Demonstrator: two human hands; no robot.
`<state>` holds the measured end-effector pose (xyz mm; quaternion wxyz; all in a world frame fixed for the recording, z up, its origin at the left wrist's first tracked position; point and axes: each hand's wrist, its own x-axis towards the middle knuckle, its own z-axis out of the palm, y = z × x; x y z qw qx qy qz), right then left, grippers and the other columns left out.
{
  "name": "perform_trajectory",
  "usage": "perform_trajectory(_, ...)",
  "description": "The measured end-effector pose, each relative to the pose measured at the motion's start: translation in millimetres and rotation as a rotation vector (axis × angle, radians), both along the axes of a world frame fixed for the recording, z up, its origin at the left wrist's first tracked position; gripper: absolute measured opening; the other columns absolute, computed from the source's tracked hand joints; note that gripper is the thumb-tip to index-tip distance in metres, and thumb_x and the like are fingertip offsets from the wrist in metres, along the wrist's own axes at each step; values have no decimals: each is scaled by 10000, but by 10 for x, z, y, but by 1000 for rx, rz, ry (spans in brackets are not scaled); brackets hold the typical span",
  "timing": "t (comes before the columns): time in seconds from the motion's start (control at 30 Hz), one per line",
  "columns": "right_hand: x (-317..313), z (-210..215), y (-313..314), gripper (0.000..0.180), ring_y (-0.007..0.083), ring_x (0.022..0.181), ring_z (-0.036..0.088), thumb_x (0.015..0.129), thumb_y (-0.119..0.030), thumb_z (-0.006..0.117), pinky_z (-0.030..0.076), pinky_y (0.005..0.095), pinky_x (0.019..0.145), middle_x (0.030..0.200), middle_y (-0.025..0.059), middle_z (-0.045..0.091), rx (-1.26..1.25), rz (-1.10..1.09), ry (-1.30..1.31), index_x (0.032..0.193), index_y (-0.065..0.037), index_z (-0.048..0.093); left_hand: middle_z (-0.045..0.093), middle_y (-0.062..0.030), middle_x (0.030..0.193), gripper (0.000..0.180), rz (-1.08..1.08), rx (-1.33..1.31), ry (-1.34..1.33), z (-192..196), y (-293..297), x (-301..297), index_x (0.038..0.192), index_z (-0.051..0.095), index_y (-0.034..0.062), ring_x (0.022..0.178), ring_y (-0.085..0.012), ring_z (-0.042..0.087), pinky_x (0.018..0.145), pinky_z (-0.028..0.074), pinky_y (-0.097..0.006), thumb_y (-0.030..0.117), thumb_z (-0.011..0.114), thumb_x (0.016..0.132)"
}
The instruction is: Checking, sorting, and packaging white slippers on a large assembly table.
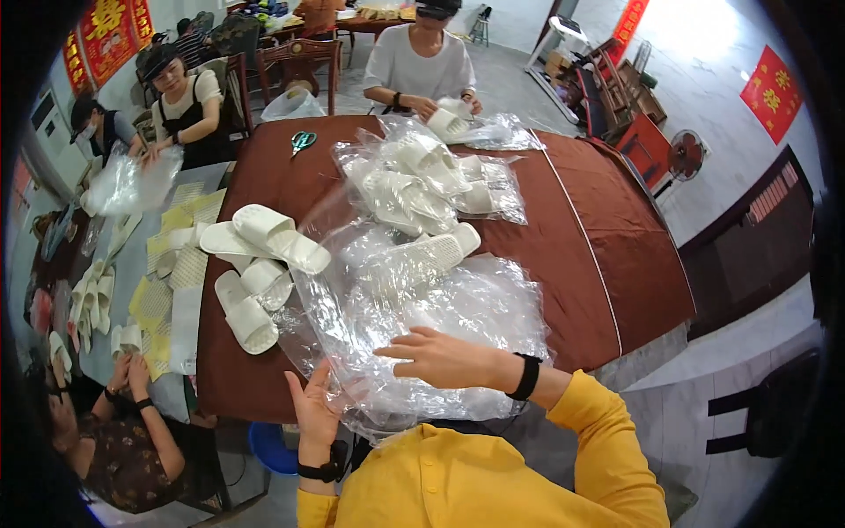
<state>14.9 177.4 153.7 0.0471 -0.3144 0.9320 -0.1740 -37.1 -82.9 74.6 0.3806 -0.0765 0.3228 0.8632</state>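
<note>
Beside the near left edge of a heap of clear plastic bags (475,317), my left hand (315,414) is raised with its thumb spread from the fingers. Its fingertips are at the film. My right hand (449,359) reaches over the same heap, palm down, fingers stretched out; I cannot tell whether it touches the film. A white slipper (422,262) lies at the heap's far side, partly under clear film. Left of the bags rest several loose white slippers (264,236), some stacked on others.
Bagged white slippers (409,180) are piled farther back on the brown-covered table (581,264), near green-handled scissors (303,141). Across from me, a person (422,66) handles a slipper and film. More people work at a grey table (180,326) on the left. A blue basin (275,447) stands below.
</note>
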Motion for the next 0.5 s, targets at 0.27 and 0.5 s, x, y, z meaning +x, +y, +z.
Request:
perform_trajectory(0.27, 453, -635, -202, 250, 297, 1343, 427, 875, -173, 593, 273, 538, 1153, 1454, 76, 463, -46, 164, 99, 1113, -105, 629, 601, -74, 1129, 442, 59, -368, 95, -653, 27, 137, 1255, 557, 16, 1020, -237, 614, 855, 536, -402, 346, 589, 962)
perform_trajectory(0.5, 766, -218, -150, 865, 285, 1402, 344, 770, -399, 749, 197, 577, 1169, 1516, 102, 374, -118, -142, 101, 1488, -128, 349, 630, -120, 1113, 209, 217, -265, 22, -197, 110, 137, 1101, 612, 5, 1020, -240, 633, 896, 531, -380, 146, 518, 978)
